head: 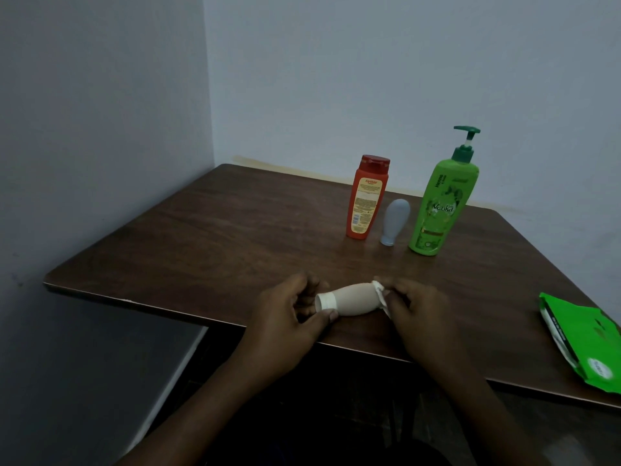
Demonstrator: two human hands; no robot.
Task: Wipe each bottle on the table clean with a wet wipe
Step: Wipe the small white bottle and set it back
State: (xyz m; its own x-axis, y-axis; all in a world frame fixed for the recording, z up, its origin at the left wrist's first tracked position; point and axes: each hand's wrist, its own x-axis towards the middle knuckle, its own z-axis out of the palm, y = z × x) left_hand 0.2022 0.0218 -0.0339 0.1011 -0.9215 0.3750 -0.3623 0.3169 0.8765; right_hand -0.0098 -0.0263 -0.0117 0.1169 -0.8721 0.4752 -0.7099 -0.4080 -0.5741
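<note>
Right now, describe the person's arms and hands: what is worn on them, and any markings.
The left hand and right hand are bare: no gloves, and no ring, watch or bracelet shows. Both forearms are uncovered down to the picture's lower edge, so no sleeve is in view. No marks can be made out, though the light is dim.

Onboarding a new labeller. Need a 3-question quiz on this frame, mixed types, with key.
1. True or false: the beige bottle stands upright on the table.
2. Which hand holds the wipe?
3. What stands between the orange bottle and the green bottle? A) grey bottle B) cup C) nothing

Key:
1. False: it lies sideways, with the left hand gripping its cap end.
2. The right hand.
3. A.
</note>
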